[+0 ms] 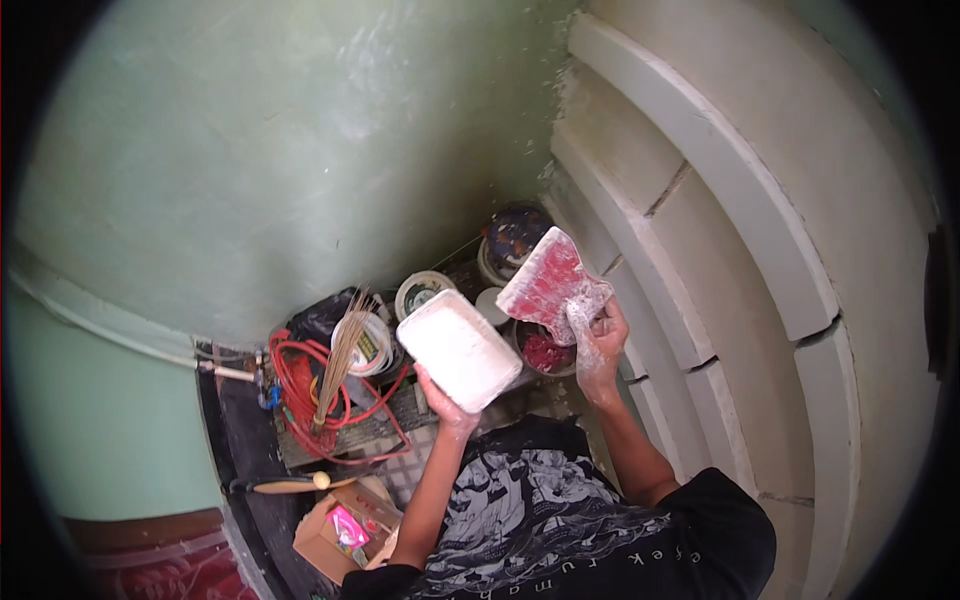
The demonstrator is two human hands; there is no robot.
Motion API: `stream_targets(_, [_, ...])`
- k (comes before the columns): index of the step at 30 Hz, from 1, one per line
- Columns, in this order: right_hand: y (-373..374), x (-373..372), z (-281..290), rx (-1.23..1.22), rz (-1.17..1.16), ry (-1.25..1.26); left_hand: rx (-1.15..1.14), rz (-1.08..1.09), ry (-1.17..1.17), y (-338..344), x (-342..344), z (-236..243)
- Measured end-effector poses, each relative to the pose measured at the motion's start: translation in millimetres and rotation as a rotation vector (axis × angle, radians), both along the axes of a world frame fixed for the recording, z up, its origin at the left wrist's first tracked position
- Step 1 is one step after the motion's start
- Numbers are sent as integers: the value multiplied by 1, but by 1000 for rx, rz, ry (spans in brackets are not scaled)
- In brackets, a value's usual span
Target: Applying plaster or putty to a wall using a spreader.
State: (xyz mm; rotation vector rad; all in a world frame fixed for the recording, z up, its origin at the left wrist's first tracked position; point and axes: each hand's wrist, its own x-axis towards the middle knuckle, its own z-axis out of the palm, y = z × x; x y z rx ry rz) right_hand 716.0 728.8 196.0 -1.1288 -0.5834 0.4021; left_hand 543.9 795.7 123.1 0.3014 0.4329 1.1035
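Note:
My left hand [445,402] grips the near left edge of a white rectangular tub [460,350], its inside coated with white paste. Up and to the right of it, my right hand [603,345] is closed round the handle of a red putty scraper [548,280]. White material cakes the scraper's wide blade edge and smears its face, and the same white covers my right thumb and fingers. The scraper is held apart from the tub, tilted with its broad edge toward the upper left. The handle is mostly hidden within my fingers.
Several round buckets stand along the wall, among them a white bucket [365,343] beside a bundle of thin sticks [345,365]. A coiled red hose [293,375] lies left. An open cardboard box [325,535] sits lower left. Ledged pale panels [700,250] rise on the right.

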Motion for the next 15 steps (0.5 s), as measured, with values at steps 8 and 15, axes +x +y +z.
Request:
stream_targets(8, [31,60,-12,260,-47,162,65,82,-19,-6,-14,-8])
stream_targets(15, [69,119,48,-156,-256,-268,116,143,49,-6,-29,-13])
